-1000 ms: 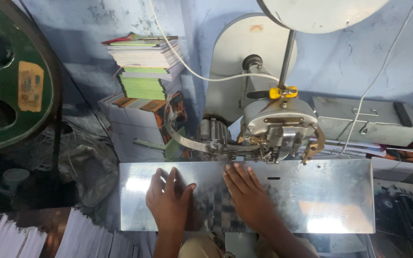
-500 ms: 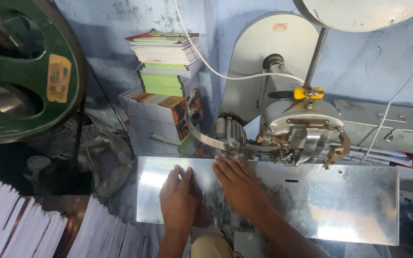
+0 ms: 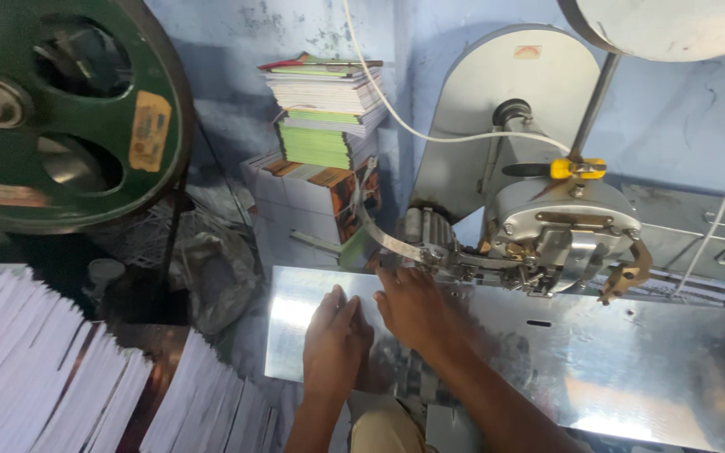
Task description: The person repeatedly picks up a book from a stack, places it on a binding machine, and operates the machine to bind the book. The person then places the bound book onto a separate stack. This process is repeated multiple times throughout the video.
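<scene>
- Fanned stacks of white paper sheets point(image 3: 52, 369) lie nearest, lower left.
- Left hand point(image 3: 335, 340), fingers together, and right hand point(image 3: 413, 306), fingers loosely extended, press flat on the shiny metal worktop point(image 3: 631, 369), apparently to steady work under the stitching machine head point(image 3: 560, 231).
- Beyond: green flywheel point(image 3: 60, 109), stacked booklets point(image 3: 325, 105).

We take the big green flywheel point(image 3: 52, 109) at upper left as our landmark: to its right, against the blue wall, a stack of books and booklets point(image 3: 325, 105) rests on wrapped bundles point(image 3: 312, 197). Below the flywheel we see fanned stacks of white paper sheets point(image 3: 52, 377), and between flywheel and bundles lies a crumpled grey plastic bag point(image 3: 216, 277). Far right of it, a yellow clamp point(image 3: 578, 168) grips a slanted rod, and a white cable point(image 3: 430, 134) loops across.
</scene>
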